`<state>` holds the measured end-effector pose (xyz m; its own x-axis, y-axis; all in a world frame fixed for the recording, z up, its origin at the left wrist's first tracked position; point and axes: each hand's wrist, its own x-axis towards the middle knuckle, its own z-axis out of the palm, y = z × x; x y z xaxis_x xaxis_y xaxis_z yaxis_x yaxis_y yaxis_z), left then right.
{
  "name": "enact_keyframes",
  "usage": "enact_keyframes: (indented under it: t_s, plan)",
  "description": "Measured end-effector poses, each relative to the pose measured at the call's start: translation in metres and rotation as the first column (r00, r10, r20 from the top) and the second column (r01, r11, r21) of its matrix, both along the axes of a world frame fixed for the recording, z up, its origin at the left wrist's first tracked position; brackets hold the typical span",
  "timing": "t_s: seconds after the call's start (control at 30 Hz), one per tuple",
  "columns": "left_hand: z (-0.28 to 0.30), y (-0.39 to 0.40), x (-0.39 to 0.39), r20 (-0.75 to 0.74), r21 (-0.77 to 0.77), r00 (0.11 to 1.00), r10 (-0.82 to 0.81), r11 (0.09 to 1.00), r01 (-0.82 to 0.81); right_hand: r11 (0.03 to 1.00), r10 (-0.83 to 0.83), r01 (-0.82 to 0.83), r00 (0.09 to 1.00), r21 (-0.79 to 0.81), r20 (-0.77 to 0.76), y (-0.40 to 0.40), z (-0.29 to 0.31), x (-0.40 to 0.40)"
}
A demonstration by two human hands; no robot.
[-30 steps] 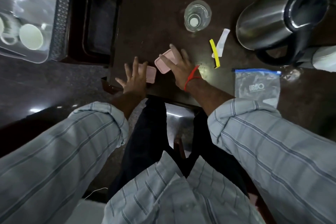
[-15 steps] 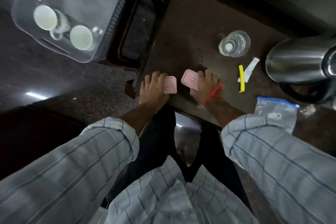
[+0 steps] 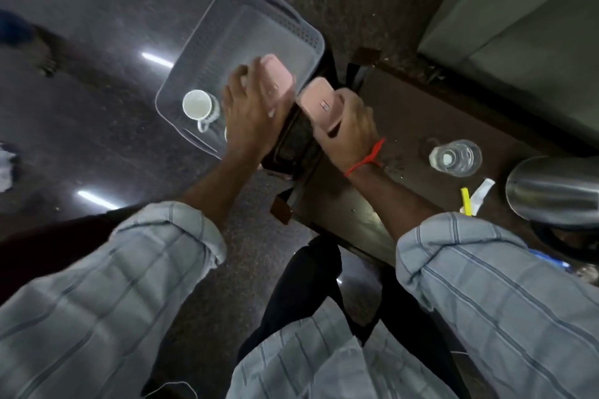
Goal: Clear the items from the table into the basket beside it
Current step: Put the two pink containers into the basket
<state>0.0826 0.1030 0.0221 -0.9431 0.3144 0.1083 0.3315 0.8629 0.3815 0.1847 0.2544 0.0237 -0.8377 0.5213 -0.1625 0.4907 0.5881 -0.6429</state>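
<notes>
My left hand (image 3: pixel 254 113) grips a pink rectangular box (image 3: pixel 278 78) and holds it in the air over the translucent grey basket (image 3: pixel 301 26) on the floor left of the table. In my right hand (image 3: pixel 348 129) is a second pink box (image 3: pixel 321 104), raised over the gap between the basket and the dark brown table (image 3: pixel 405 120). A white cup (image 3: pixel 197 104) lies in the basket; a second cup is mostly hidden behind my left hand. Still on the table are a clear glass (image 3: pixel 455 157), a yellow strip (image 3: pixel 466 201) and a white strip (image 3: pixel 483 191).
A steel kettle (image 3: pixel 554 191) stands at the table's right edge, with a blue-edged plastic bag (image 3: pixel 551 261) just showing below it. A dark tray or low shelf (image 3: pixel 293 146) sits between basket and table. A grey-green wall panel fills the top right.
Both hands lifted the pink boxes off the table's front edge and carried them left toward the basket. The camera swung left, so the basket now sits centre.
</notes>
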Motion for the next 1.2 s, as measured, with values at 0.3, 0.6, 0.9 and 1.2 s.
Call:
enact_keyframes:
  t_s: [0.3,0.6,0.9,1.2]
  plan:
    - [-0.026,-0.039,-0.116,0.301,-0.257,0.937,0.180,0.961,-0.102,0.909,0.320,-0.332,0.943,0.254,0.086,-0.040,-0.018,-0.094]
    - [-0.058,-0.041,-0.119,0.357,-0.423,0.927,0.116,0.905,0.050,0.864,0.376,-0.452,0.872,0.221,0.313,-0.057,-0.061,-0.107]
    - [-0.047,-0.032,-0.102,0.295,-0.416,0.951,0.095,0.909,0.038,0.905,0.319,-0.335,0.942,0.261,0.103,-0.038,-0.054,-0.085]
    - [-0.023,0.041,0.042,0.192,-0.085,0.924,-0.332,0.932,0.352,0.976,0.091,-0.109,0.991,0.190,0.098,0.054,-0.066,0.074]
